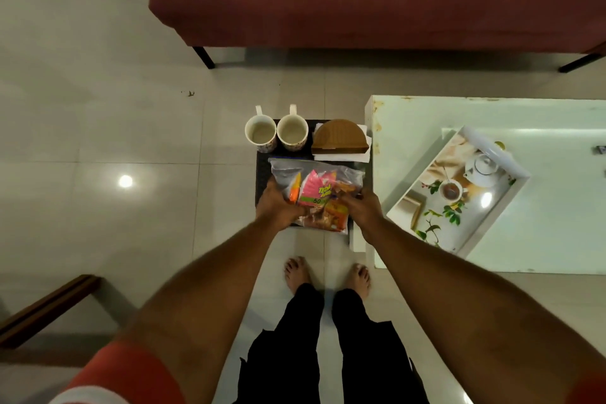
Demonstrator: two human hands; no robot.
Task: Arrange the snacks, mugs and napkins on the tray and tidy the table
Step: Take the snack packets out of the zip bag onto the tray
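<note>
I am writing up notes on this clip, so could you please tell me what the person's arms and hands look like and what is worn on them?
Both forearms are bare from above the elbow down. The left hand and right hand wear no gloves, and no watch or bracelet shows on either wrist. A short orange-red sleeve with a lighter band near its hem covers the left upper arm; a sliver of the same orange-red shows at the right edge.

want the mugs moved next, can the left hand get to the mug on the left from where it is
Probably yes, once it lets go. The left hand is gripping the snack bag, and the left mug stands just beyond it, uncovered, with nothing between them.
</note>
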